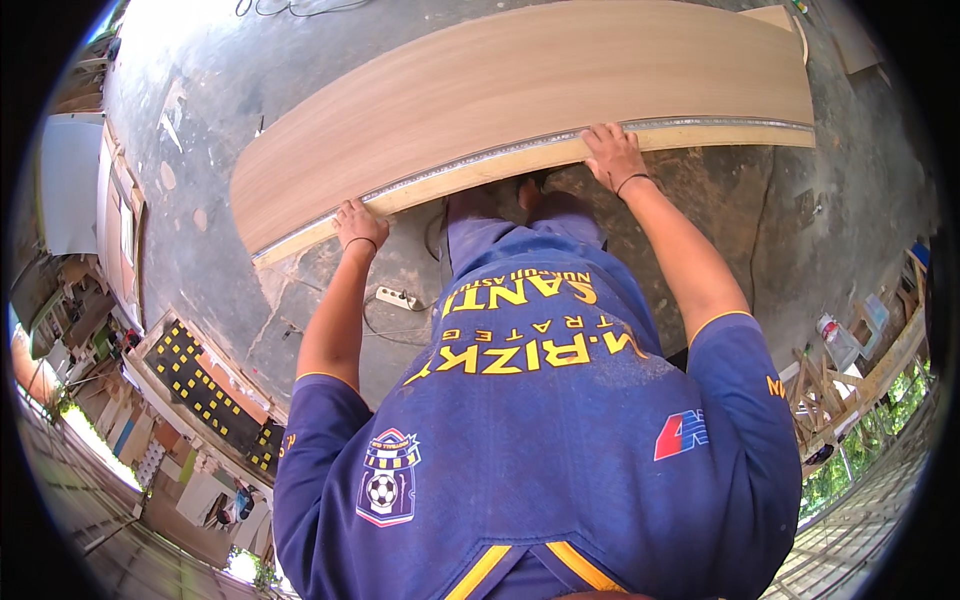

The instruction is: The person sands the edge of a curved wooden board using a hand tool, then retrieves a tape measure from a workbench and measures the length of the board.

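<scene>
A long wood-grain panel [520,85] lies across the floor in front of me. Along its near side runs a thin silvery metal strip [470,158], with a paler wooden band [480,177] between it and the near edge. My left hand [359,226] is closed over this band near the panel's left end, fingertips on the metal strip. Farther right, my right hand [613,160] grips the same edge, its curled fingers also on the strip. Both thumbs are partly hidden. My legs [500,225] are close to the near edge, between the hands.
A white power strip [398,298] with a dark cable rests on the concrete floor [200,110], near my left forearm. Boards and panels [122,225] stand at the left. At the right are wooden pieces [850,385] and a clear container [838,340].
</scene>
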A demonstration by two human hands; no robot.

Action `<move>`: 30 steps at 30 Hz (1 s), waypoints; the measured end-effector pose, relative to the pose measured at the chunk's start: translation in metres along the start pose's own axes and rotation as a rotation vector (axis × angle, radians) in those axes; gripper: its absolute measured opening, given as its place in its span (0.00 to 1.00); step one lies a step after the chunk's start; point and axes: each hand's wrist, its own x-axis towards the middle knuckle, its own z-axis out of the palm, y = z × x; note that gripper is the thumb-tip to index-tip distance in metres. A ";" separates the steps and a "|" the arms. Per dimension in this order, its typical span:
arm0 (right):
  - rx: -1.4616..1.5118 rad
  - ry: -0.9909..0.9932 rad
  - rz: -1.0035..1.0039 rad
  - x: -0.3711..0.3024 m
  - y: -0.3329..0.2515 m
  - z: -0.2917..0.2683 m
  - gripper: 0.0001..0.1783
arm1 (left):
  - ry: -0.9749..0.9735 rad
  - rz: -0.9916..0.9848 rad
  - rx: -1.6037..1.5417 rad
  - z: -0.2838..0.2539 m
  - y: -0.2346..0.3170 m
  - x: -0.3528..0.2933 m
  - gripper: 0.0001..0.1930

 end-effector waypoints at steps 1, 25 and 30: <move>-0.003 -0.009 0.006 0.001 -0.001 0.000 0.25 | 0.001 -0.014 0.019 0.000 0.004 -0.003 0.36; -0.011 -0.025 -0.092 -0.004 0.026 0.002 0.24 | 0.067 0.337 -0.077 -0.023 0.203 -0.056 0.42; -0.034 -0.065 0.007 -0.037 0.141 -0.022 0.22 | 0.049 0.175 -0.021 -0.026 0.219 -0.059 0.42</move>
